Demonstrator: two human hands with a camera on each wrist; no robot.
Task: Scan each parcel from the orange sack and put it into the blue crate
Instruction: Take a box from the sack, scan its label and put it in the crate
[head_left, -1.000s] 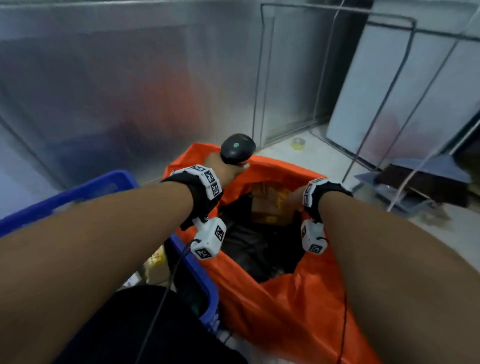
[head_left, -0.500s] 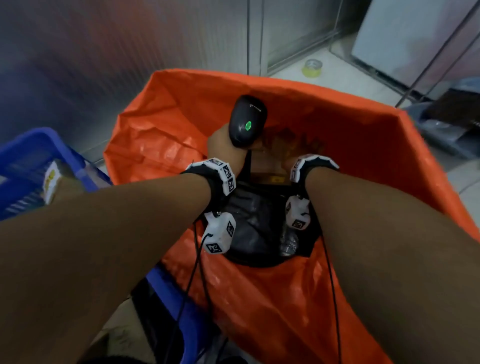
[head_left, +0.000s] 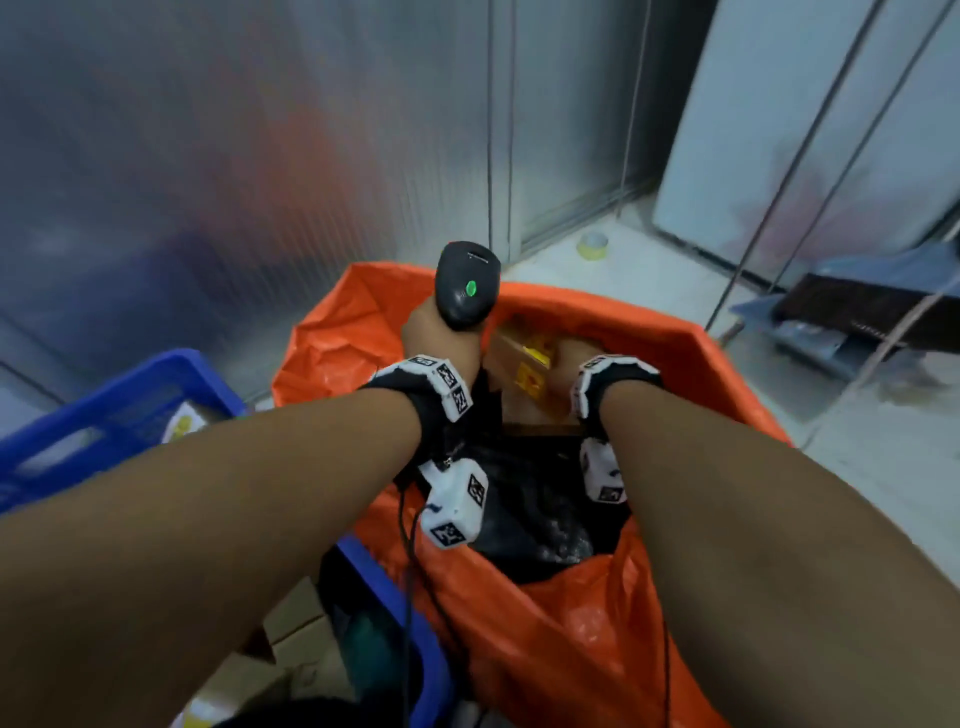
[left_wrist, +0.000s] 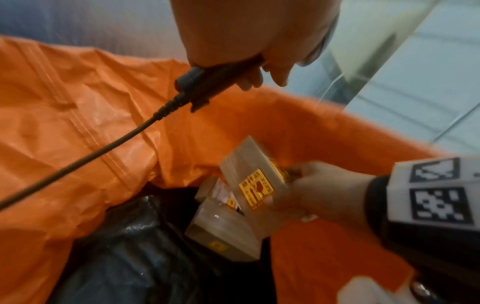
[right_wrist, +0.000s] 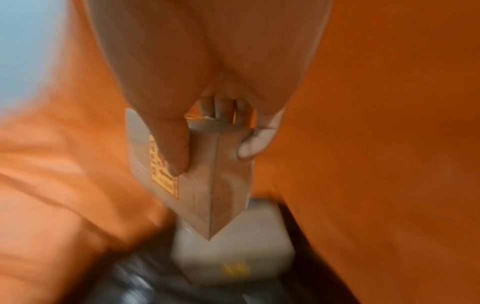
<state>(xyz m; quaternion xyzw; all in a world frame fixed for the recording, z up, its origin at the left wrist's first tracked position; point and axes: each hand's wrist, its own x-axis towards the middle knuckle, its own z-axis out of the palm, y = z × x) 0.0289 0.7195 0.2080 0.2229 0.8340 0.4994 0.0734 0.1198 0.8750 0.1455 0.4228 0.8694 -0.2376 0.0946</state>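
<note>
The orange sack (head_left: 597, 623) stands open in front of me, holding black bags and brown boxes. My right hand (head_left: 574, 361) is inside it and grips a small brown cardboard parcel (left_wrist: 253, 170) with yellow stickers, thumb on one face and fingers (right_wrist: 249, 148) on the other, lifted above another box (right_wrist: 233, 251). My left hand (head_left: 436, 338) holds the black handheld scanner (head_left: 467, 286), green light on, above the sack's far left rim; its cable (left_wrist: 103, 146) trails back. The blue crate (head_left: 104, 405) stands to the left with parcels in it.
A ribbed metal wall runs behind the sack and crate. A tape roll (head_left: 594, 244) lies on the pale floor beyond. Metal frame bars and a dark pile of flat items (head_left: 857, 322) stand at the right.
My right hand has gone deeper into the sack and taken hold of the brown parcel. The scanner hand stays above the sack's rim. My head view has shifted.
</note>
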